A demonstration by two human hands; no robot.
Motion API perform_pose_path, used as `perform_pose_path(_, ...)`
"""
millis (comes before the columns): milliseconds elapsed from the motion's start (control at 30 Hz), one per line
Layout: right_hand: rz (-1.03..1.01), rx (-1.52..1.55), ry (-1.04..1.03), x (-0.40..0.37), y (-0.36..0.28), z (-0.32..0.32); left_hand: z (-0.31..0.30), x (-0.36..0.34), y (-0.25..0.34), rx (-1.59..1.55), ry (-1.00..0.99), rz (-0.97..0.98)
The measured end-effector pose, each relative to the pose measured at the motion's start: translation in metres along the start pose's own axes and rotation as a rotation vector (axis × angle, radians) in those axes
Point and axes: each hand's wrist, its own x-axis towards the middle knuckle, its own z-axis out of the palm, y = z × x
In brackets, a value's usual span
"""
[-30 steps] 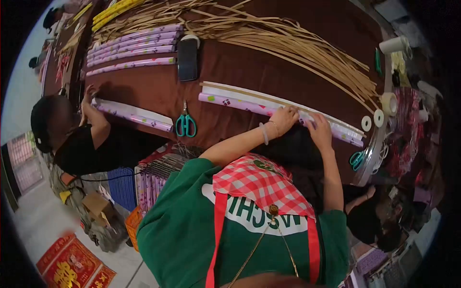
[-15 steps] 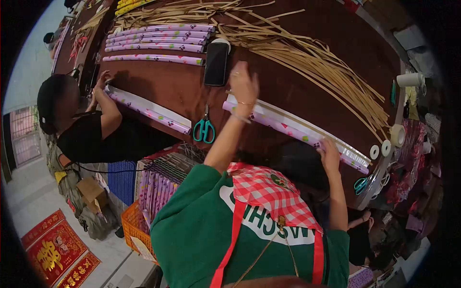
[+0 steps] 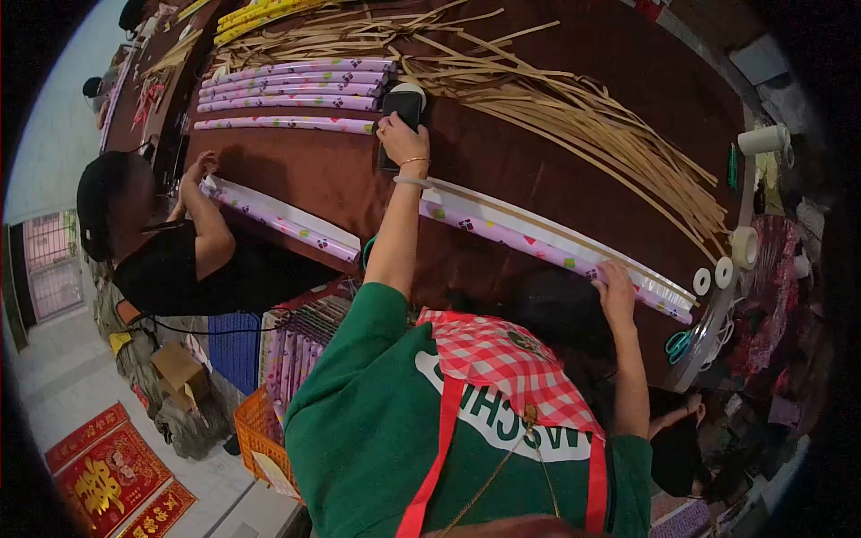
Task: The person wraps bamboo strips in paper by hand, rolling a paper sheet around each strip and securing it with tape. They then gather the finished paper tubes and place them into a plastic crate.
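My left hand (image 3: 404, 143) is over a black phone (image 3: 401, 106) on the brown table, thumb and bent fingers across its width. My right hand (image 3: 615, 291) holds a long purple printed wrap (image 3: 511, 238) near its right end, fingers over its edge. This wrap has a white upper border with a thin tan strip along it. The far left end of the wrap lies beside my left wrist. A round white item (image 3: 410, 88) shows behind the phone's top. Teal scissors (image 3: 367, 253) are mostly hidden by my left forearm.
Finished-looking purple tubes (image 3: 291, 90) lie at the back left, and tan strips (image 3: 592, 125) spread across the back. A co-worker (image 3: 152, 233) at left handles another purple wrap (image 3: 287, 220). White rolls (image 3: 723, 272), a tape roll (image 3: 744, 247) and more scissors (image 3: 677, 347) sit at right.
My left hand has left the purple wrap's left end and moved up and left onto the phone. My right hand stays on the wrap.
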Motion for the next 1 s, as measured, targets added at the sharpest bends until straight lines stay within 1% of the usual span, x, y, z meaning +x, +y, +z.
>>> perform_pose_path(67,-0.008,-0.021,0.002,0.000,0.003,0.001,0.002,0.000,0.001,-0.026,-0.002,-0.019)
perform_pose_path(267,-0.020,-0.017,0.030,-0.001,-0.001,0.000,0.002,-0.001,0.002,-0.068,-0.015,0.016)
perform_pose_path(567,-0.069,0.005,0.039,0.000,-0.003,-0.003,0.005,-0.002,0.001,-0.094,-0.007,-0.022)
perform_pose_path(667,-0.049,-0.020,0.030,-0.001,0.002,0.001,0.003,-0.002,-0.001,-0.102,0.003,0.022)
perform_pose_path(733,-0.033,-0.016,0.010,-0.001,0.003,0.002,0.004,-0.003,-0.001,-0.137,-0.004,-0.043)
perform_pose_path(767,-0.017,-0.011,-0.011,-0.001,0.004,0.002,0.004,-0.003,-0.003,-0.140,-0.003,-0.042)
perform_pose_path(833,-0.016,-0.027,-0.004,-0.003,0.007,0.005,0.004,-0.003,-0.008,-0.171,0.027,0.015)
perform_pose_path(867,-0.016,-0.038,0.001,-0.002,0.008,0.006,0.003,-0.004,-0.011,-0.172,0.029,0.014)
perform_pose_path(933,-0.022,-0.043,0.004,-0.002,0.008,0.006,0.000,-0.004,-0.017,-0.012,0.077,0.086)
perform_pose_path(967,-0.027,-0.051,0.008,-0.002,0.008,0.006,-0.001,-0.004,-0.017,-0.014,0.078,0.082)
perform_pose_path(1000,-0.030,-0.056,0.007,-0.002,0.007,0.005,-0.002,-0.003,-0.015,-0.009,0.026,-0.020)
